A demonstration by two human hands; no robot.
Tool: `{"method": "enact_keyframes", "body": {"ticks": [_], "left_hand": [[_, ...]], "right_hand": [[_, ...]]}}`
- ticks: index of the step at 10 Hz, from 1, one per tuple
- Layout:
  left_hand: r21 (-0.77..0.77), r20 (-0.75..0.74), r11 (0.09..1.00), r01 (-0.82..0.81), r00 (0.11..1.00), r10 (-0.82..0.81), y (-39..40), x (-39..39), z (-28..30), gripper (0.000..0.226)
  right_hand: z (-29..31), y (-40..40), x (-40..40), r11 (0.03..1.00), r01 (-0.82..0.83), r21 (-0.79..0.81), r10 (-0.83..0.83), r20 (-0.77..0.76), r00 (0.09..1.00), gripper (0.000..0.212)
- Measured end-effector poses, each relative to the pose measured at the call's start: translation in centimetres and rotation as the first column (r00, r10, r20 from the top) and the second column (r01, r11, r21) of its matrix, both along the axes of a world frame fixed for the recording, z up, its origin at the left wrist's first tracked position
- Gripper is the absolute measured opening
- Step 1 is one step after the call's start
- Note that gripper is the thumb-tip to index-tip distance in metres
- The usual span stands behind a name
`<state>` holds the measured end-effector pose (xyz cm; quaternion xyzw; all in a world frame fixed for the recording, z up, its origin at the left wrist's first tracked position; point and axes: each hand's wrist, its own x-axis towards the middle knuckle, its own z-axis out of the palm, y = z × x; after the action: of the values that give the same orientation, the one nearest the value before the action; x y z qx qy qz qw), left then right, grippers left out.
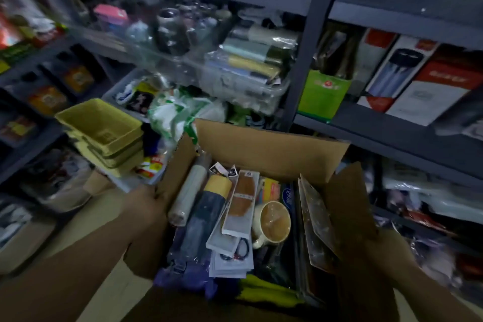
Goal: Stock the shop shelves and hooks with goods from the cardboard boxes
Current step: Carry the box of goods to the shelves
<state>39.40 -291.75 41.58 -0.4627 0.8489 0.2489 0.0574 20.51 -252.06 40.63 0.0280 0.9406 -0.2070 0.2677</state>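
We are holding an open brown cardboard box (pixel 261 149) low in the middle of the view, its flaps standing up at 12 o'clock and at 3 o'clock. Our left hand (pixel 142 206) is gripping the left flap of the box at about 9 o'clock, fingers wrapped over its edge. Our right hand (pixel 376 251) is lying against the right flap at about 4 o'clock, but the blur is keeping us from telling whether its fingers are curled round the cardboard or lying flat on it. Inside the box, a cream ceramic mug (pixel 273 222) is sitting near the centre, tipped with its mouth facing us; just to its left, at 9 o'clock, a long flat packet with brown pads (pixel 241 204) is leaning over other flat packets. Further left, a pale plastic-wrapped roll (pixel 189 191) is lying along the box wall beside a dark blue folded item with a yellow end (pixel 209 206). At 10 o'clock from the box, a stack of yellow rectangular plastic trays (pixel 100 125) is resting tilted. Dark grey metal shelving (pixel 305 42) is filling the background from 9 to 3 o'clock, crowded with goods, including red-and-white cartons (pixel 423 78) at 2 o'clock.
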Motion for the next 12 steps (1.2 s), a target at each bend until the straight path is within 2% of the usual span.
{"method": "enact_keyframes", "body": {"ticks": [1,2,3,4,5,6,8,9,12], "left_hand": [[0.012,-0.054,0.995,0.095,0.994,-0.094,-0.3,-2.7,-1.7,0.039],[0.055,-0.084,0.986,0.158,0.985,-0.153,-1.7,-5.9,-3.7,0.048],[0.041,-0.062,0.967,0.25,0.967,-0.247,-3.0,-8.5,-4.8,0.048],[-0.002,-0.02,0.944,0.329,0.944,-0.329,-4.4,-10.8,-4.7,0.045],[-0.071,0.029,0.925,0.373,0.928,-0.372,-5.2,-12.6,-4.0,0.045],[-0.09,0.032,0.909,0.407,0.913,-0.406,-6.0,-13.9,-4.5,0.046],[-0.121,0.015,0.899,0.421,0.906,-0.423,-6.2,-13.1,-6.2,0.044],[-0.113,0.032,0.906,0.409,0.912,-0.408,-6.8,-12.2,-7.2,0.035],[-0.02,0.049,0.92,0.39,0.92,-0.389,-7.4,-11.1,-7.8,0.032]], "right_hand": [[0.8,-0.2,-0.1,0.993,0.061,0.102,-0.068,0.068,0.995,0.023],[-1.0,0.5,-0.1,0.987,0.111,0.12,-0.117,0.044,0.992,0.02],[-3.7,1.5,0.1,0.969,0.239,0.066,-0.243,0.06,0.968,0.023],[-5.4,1.5,0.4,0.953,0.296,0.059,-0.3,0.088,0.95,0.016],[-4.7,-0.2,1.7,0.936,0.351,0.033,-0.352,0.032,0.935,0.019],[-4.9,-1.3,2.6,0.923,0.384,0.038,-0.386,0.074,0.92,0.01],[-4.5,-2.3,3.7,0.899,0.434,0.06,-0.435,0.004,0.9,0.022],[-3.8,-2.4,4.0,0.871,0.49,0.041,-0.49,-0.008,0.872,0.023],[-4.6,-3.0,5.5,0.878,0.477,0.041,-0.478,0.023,0.878,0.027]]}}
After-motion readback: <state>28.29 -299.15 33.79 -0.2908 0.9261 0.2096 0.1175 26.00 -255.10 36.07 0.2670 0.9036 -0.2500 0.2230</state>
